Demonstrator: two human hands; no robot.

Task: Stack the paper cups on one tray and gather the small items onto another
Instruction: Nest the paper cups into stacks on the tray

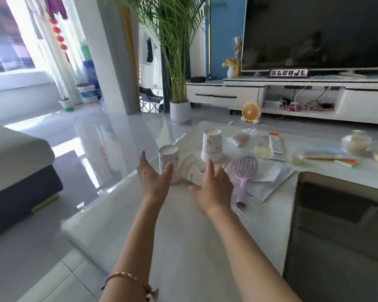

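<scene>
Nearest, lower frame: both forearms reaching up-frame; left hand (154, 179) and right hand (213, 190) spread, grasping nothing, flanking three printed white paper cups (212, 147) at centre, none stacked. Lilac plastic hairbrush (246, 171) right of centre, ungathered. No tray clearly seen. Glossy white tabletop (183, 232); grey tiled floor (85, 136), potted palm (179, 62), dark television (314, 31) across top.

Three white printed paper cups clustered at the table's far left, one (168, 159) set upside down at left, one (212, 147) upside down farther right, one (191, 170) laid on its side between them, lilac hairbrush (244, 175) laid just right.
</scene>
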